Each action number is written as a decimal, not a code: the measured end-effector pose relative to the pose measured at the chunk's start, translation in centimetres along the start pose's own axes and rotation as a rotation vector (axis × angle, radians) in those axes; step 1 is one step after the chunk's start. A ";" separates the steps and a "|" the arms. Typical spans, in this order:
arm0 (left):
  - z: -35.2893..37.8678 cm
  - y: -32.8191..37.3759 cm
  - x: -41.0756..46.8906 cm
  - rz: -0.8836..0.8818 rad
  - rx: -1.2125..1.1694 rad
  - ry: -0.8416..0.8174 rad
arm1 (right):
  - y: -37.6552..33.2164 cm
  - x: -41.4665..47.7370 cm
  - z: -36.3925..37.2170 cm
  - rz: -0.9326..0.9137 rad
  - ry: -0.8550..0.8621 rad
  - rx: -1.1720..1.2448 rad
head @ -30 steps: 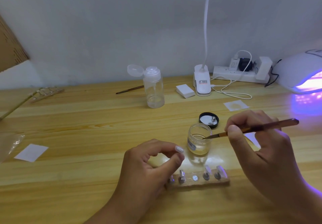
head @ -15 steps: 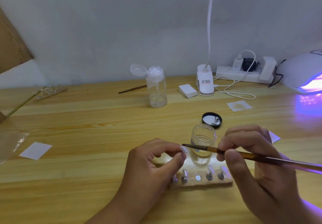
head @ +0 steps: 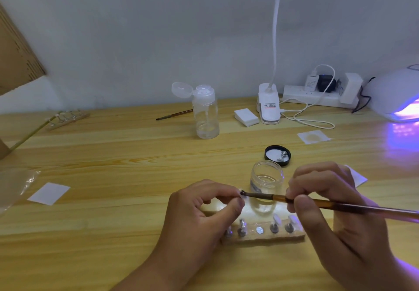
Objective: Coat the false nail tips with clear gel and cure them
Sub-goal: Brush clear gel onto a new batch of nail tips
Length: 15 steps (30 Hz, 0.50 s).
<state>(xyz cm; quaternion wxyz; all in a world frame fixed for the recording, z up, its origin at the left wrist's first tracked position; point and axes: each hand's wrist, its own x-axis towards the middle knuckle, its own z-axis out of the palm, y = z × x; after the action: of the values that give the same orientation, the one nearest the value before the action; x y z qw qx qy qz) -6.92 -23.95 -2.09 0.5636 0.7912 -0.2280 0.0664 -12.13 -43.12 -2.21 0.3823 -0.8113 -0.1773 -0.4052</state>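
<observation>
While the brush (head: 294, 200) was dipping into the open gel jar (head: 267, 179) a second ago, it now lies across in front of the jar, its dark tip touching the small nail tip (head: 242, 194) I pinch in my left hand (head: 204, 209). Left thumb and forefinger are closed together on that tip; whether it sits on a little peg I cannot tell, my fingers cover it. Right hand (head: 324, 202) is clamped on the brush handle, fingers bunched near the ferrule, the long amber handle running off to the right edge. My reading: loading is done and the coating stroke on this tip is under way. The wooden holder block (head: 263, 237) lies on the table (head: 113, 154) just in front of the jar, carrying several pegs, some with clear tips, one socket showing bare metal — likely where this tip goes back. The curing lamp (head: 399, 100) glows violet at the far right, well apart, so curing is yet to come for this one. The jar's black lid (head: 277, 154) lies just behind it. Writing: a label on the jar, too blurred to read; red and dark print on the white clip lamp base (head: 268, 107), also illegible. The pump bottle (head: 205, 111) shows no label.
</observation>
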 end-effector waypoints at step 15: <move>0.2 0.1 0.1 -0.003 -0.012 0.018 | 0.1 0.0 0.1 -0.018 0.004 -0.007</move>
<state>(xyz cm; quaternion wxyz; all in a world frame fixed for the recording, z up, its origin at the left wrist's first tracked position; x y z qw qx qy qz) -6.94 -24.15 -2.01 0.5706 0.7874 -0.2222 0.0714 -12.02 -43.07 -2.28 0.3760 -0.8102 -0.1824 -0.4111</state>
